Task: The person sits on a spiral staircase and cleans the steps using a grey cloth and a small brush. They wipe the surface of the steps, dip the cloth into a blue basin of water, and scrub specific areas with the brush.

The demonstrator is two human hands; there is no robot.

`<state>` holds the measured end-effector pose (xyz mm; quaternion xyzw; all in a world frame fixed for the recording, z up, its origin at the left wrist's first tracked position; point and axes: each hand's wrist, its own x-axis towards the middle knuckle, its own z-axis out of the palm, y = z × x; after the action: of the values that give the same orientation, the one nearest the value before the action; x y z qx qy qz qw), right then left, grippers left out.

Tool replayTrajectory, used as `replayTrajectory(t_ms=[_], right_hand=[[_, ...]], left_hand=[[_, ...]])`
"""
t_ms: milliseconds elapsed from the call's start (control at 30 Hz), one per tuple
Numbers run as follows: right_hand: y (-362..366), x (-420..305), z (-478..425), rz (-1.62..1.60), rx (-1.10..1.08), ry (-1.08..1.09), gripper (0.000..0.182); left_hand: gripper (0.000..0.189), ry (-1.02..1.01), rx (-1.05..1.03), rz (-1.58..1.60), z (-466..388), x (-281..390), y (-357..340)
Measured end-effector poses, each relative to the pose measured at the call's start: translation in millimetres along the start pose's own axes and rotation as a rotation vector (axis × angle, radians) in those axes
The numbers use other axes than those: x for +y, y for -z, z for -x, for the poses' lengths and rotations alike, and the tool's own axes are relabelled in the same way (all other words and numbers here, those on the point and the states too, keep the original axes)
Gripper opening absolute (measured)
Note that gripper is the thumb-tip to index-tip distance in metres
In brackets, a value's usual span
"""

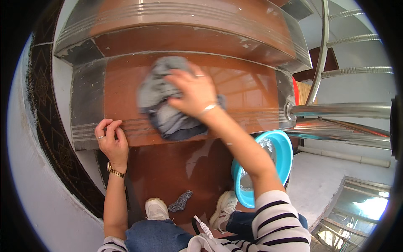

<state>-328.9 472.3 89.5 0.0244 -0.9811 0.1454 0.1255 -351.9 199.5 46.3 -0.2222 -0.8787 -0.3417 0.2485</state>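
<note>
A grey cloth, bunched and slightly blurred, lies on the reddish-brown tiled stair tread. My right hand presses on top of it with the fingers spread; part of the cloth is hidden under the palm. On the left, my left hand rests at the front edge of the same tread, fingers loosely curled, holding nothing visible. Behind my right forearm stands a turquoise plastic basin with sudsy water, partly covered by the arm. A small dark grey speckled cloth lies on the floor between my shoes.
Another step rises beyond the tread. At the right are a metal stair railing and a red object behind the step's end. A dark patterned tile border runs along the left wall. The tread looks wet and shiny.
</note>
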Motion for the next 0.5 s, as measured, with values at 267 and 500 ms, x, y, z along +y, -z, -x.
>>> replayTrajectory(t_ms=[267,500], right_hand=[[88.9,247.1,160.0,0.576,0.181,-1.049,0.064],[4.1,48.9,66.6,0.488,0.299,-0.421,0.053]], left_hand=[[0.026,-0.028,0.017,-0.123,8.4,4.4,-2.7],[0.032,-0.012,0.024,-0.202,10.9,-5.5,3.0]])
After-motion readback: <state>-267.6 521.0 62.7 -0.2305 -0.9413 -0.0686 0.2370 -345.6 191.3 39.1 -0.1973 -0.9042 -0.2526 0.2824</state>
